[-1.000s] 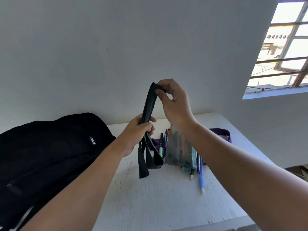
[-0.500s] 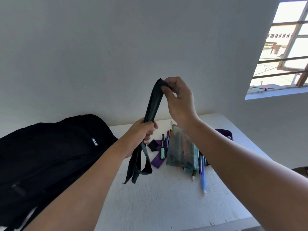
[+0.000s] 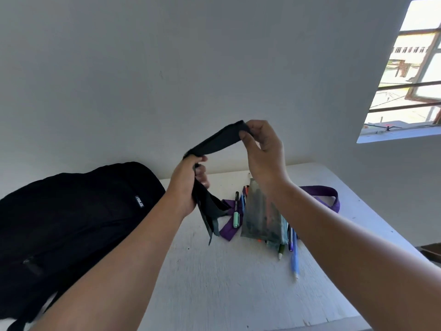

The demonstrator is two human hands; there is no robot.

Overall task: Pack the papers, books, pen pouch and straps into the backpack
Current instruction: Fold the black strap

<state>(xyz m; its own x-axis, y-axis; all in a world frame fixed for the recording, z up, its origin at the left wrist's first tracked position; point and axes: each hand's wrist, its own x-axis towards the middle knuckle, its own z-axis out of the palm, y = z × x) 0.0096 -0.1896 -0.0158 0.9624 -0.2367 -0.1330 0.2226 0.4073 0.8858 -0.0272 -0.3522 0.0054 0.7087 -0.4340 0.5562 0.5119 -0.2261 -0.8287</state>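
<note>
A black strap [image 3: 218,142] is stretched in the air between both hands above the white table [image 3: 226,283]. My left hand [image 3: 188,185] grips its lower part, and the loose ends hang below the fist. My right hand [image 3: 265,149] pinches the folded upper end. The black backpack [image 3: 71,223] lies on the table's left side, apparently closed. A see-through pen pouch [image 3: 261,218] lies under my right wrist, with several pens beside it. A purple strap [image 3: 322,191] lies under and behind the pouch.
A plain wall [image 3: 167,68] stands right behind the table. A barred window [image 3: 410,75] is at the upper right. The table's front edge runs along the bottom right. A blue pen [image 3: 294,261] lies nearest that edge.
The strap has gone from nearly upright to slanted. My left hand has risen and my right hand has moved right, pulling the strap longer between them.
</note>
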